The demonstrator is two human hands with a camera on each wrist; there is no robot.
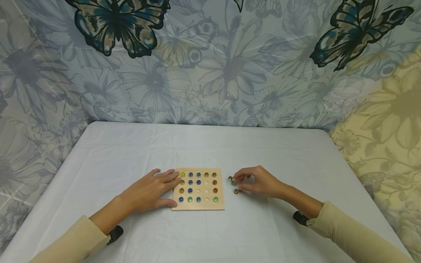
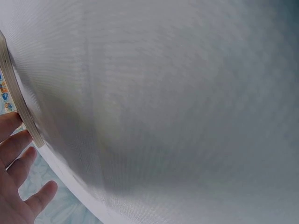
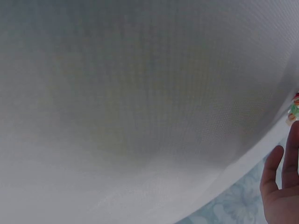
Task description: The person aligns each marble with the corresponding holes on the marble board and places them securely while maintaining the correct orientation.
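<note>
A square wooden board (image 1: 202, 207) lies on the table with rows of round hollows, most of them holding coloured glass marbles. My left hand (image 1: 152, 191) rests along its left side, fingers spread, fingertips over the edge and thumb at the lower left corner. In the left wrist view the fingers (image 2: 18, 149) touch the board's edge (image 2: 18, 98). To the board's right, my right hand (image 1: 258, 181) reaches over a few loose marbles, thumb and index finger curved and apart. Its fingertips are right at a green marble (image 1: 233, 183); brown marbles (image 1: 230, 178) lie beside it.
A white cloth (image 1: 263, 233) covers the table. Beyond its far edge hangs a floral fabric (image 1: 230, 73) with butterflies. Several hollows on the board, such as one pale hollow (image 1: 207, 191), hold no marble. Both wrists wear black bands (image 1: 115, 235).
</note>
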